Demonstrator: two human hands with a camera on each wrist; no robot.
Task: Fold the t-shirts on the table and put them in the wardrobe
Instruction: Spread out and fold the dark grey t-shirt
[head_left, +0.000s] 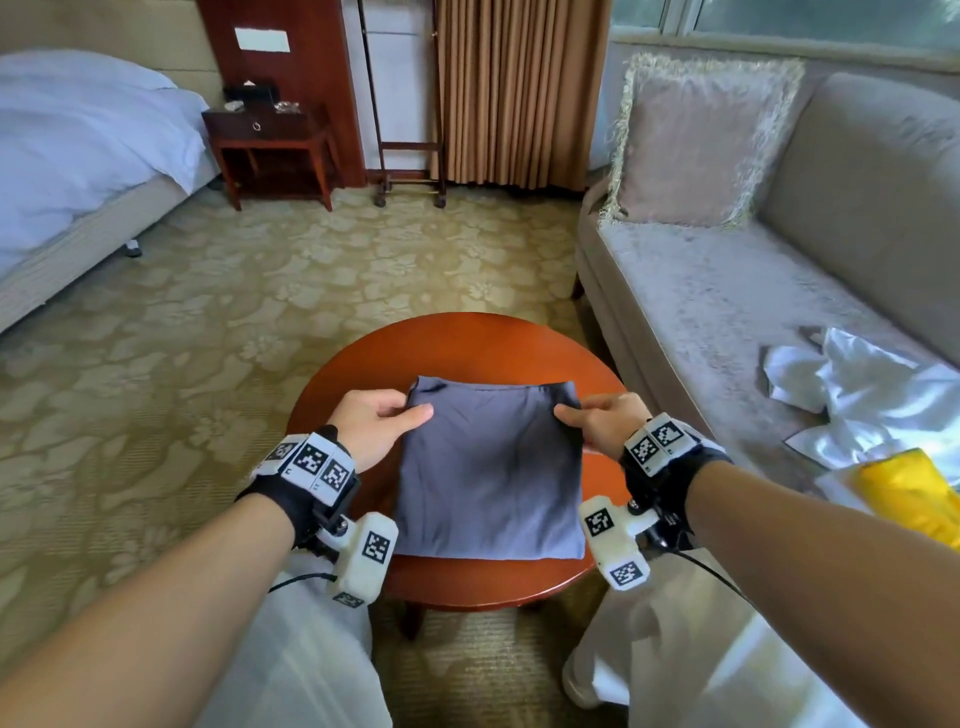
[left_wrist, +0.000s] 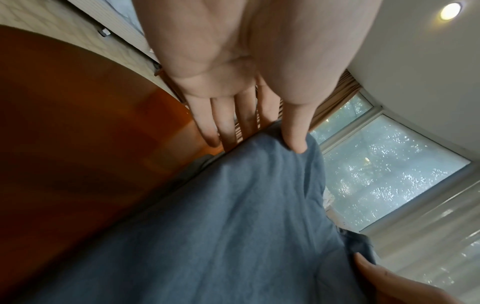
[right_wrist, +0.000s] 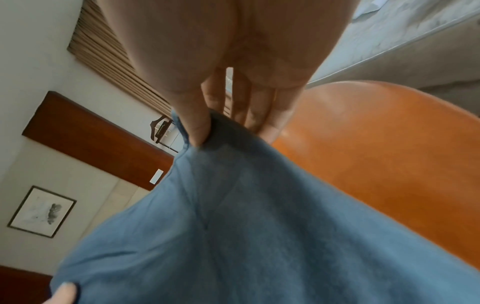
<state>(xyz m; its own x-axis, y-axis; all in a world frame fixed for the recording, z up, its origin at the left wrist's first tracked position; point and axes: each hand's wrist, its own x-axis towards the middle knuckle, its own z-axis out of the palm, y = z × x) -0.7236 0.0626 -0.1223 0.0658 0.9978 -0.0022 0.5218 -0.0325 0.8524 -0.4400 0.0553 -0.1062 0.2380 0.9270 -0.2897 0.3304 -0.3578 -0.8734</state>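
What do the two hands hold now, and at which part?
Both hold the folded blue t-shirt: the left hand pinches its far left corner, the right hand its far right corner.

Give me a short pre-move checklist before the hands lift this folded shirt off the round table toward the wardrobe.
1. Left hand pinches the blue-grey t-shirt at its far left corner: ok.
2. Right hand pinches the far right corner: ok.
3. Shirt folded into a compact rectangle: ok.
4. Shirt lies wholly on the round wooden table: ok.
5. Near edge supported for lifting: not ok, neither hand holds it.
6. Wardrobe open and reachable: cannot tell.
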